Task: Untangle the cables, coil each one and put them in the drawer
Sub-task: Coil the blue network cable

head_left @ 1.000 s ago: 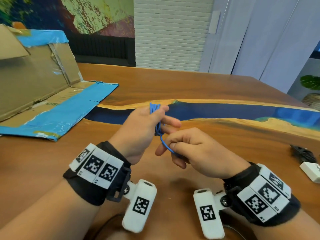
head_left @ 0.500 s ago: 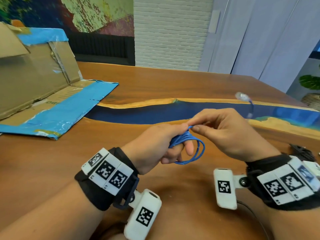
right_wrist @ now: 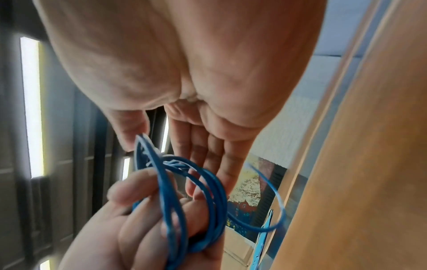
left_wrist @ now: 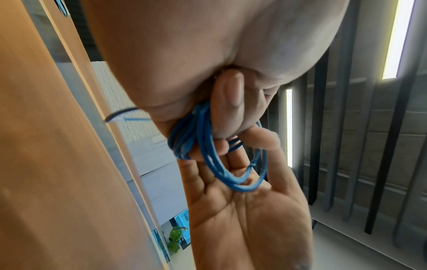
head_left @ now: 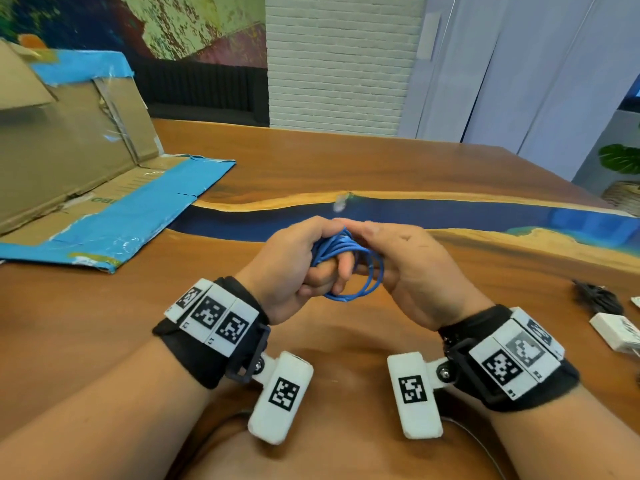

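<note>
At the middle of the frame, above the bench [head_left: 433, 168], the left hand [head_left: 298, 258] has its grip curled round the coiled blue cable [head_left: 349, 268]. The right hand [head_left: 405, 268] has straight fingers against the loops. The loose plug end [head_left: 340, 202] could whip free, and the coil might spring open.

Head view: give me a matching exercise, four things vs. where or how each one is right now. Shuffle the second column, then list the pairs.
Things
1. blue cable
2. left hand
3. cardboard box
4. white adapter

Places or states
A. lies on the table near its right edge
B. grips the bundled loops
C. wound into loops, held between both hands
D. stands open at the table's far left

Pairs: 1-C, 2-B, 3-D, 4-A
</note>
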